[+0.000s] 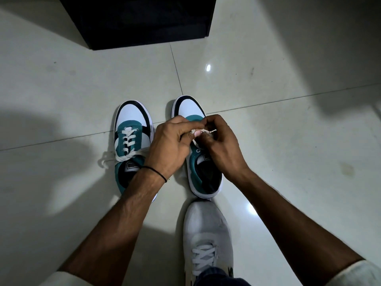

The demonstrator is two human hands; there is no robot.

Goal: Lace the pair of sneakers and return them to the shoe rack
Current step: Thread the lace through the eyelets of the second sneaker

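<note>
Two teal, white and black sneakers stand side by side on the floor, toes pointing away from me. The left sneaker point(132, 145) is laced, with its white lace tied in a loose bow at the tongue. Over the lace area of the right sneaker point(188, 108) both my hands meet. My left hand point(169, 147) pinches a bunched white lace point(201, 131) between thumb and fingers. My right hand point(222, 145) grips the same lace from the other side. The right sneaker's eyelets near the tongue show no lace; the rest is hidden by my fingers.
A dark black cabinet or rack base point(140, 19) stands on the floor ahead, past the sneakers. My own grey laced shoe point(206, 234) rests just behind the right sneaker's heel. The floor is glossy pale tile point(288, 120) with shadows at left and right.
</note>
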